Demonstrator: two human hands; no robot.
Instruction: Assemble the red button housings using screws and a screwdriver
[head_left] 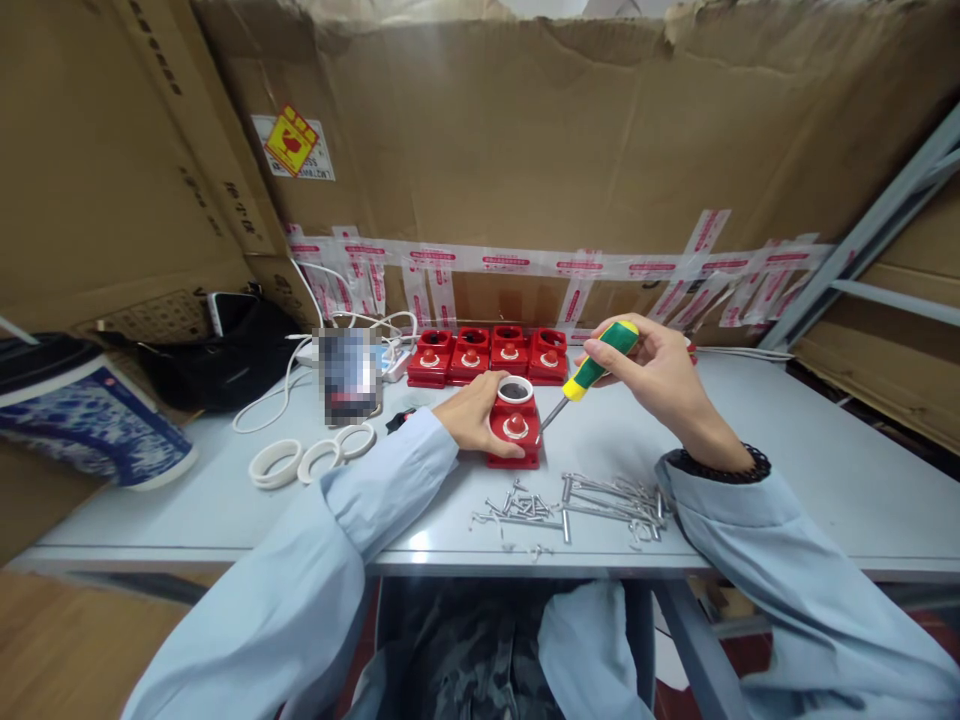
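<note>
Patterned cup cut off by the left edge, object obscured by pixelation, red unit partly covered by the left hand, tip of screwdriver too small to be discerned.

On the table, one device is standing between the person's left hand and, at right, the screwdriver in the right hand. Behind, four more units are sitting before a cardboard wall. Screws are lying in front; rings, then a cup, are occupying the left.
</note>
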